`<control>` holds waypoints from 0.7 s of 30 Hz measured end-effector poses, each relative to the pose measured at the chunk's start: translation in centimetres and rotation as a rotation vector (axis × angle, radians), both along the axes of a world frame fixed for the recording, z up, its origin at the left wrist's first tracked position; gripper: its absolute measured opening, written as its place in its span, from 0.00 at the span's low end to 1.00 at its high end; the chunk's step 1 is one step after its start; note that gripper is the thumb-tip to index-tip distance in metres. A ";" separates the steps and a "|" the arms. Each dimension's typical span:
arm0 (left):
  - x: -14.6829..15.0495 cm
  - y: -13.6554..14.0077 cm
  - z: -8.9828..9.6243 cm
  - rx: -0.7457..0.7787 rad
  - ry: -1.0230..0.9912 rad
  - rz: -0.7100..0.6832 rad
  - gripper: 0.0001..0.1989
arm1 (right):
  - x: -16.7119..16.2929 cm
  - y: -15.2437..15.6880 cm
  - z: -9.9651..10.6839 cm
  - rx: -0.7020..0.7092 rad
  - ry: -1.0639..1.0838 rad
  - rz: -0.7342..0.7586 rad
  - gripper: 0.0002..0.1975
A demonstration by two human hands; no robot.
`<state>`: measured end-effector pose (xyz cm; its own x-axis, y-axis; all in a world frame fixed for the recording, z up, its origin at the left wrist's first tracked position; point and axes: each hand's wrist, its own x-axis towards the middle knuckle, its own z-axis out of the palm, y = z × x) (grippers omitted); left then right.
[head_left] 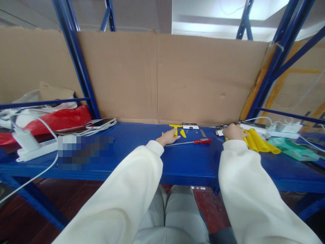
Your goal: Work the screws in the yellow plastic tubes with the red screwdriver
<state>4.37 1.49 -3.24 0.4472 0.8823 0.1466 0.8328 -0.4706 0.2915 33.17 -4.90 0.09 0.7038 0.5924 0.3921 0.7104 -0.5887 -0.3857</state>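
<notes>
Seen from the head camera, the grip of the left hand (167,137) is loose and holds nothing: the hand lies palm down on the blue tabletop (142,152) with its fingers stretched forward, the tips touching a small yellow T-shaped tool (175,127) and just beside a yellow wedge-shaped pick (182,133). The right hand (234,132) rests further right with its fingers curled down over the near end of a flat dark device (220,129), but whether that grip is truly closed on it cannot be told, since the back of the hand hides the fingertips. Between the two hands a red-handled screwdriver (195,142) lies flat on the tabletop, its handle toward the right hand and its metal shaft pointing toward the left wrist, touched by neither. Behind it sit a small white and black part (190,126) and a thin grey strip (202,133). Just right of the right hand lies a bundle of yellow rolled pieces (259,142), then a teal mat (294,149) and a white power strip (276,130) with cables. At the far left a white charger (25,139) is plugged into another strip, near a red bag (53,120) and a phone (101,122). A cardboard sheet (165,78) backs the tabletop between blue rack posts (78,64). Both arms wear white sleeves (132,189).
</notes>
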 end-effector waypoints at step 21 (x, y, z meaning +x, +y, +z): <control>-3.1 -1.2 0.7 0.206 -0.292 0.033 0.20 | 2.3 -0.7 -1.2 -0.066 0.134 -0.063 0.18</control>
<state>1.25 0.30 -2.52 0.3321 0.8343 0.4401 0.7442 -0.5184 0.4212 35.44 -5.56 -1.11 0.7839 0.5666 0.2540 0.6159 -0.6577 -0.4337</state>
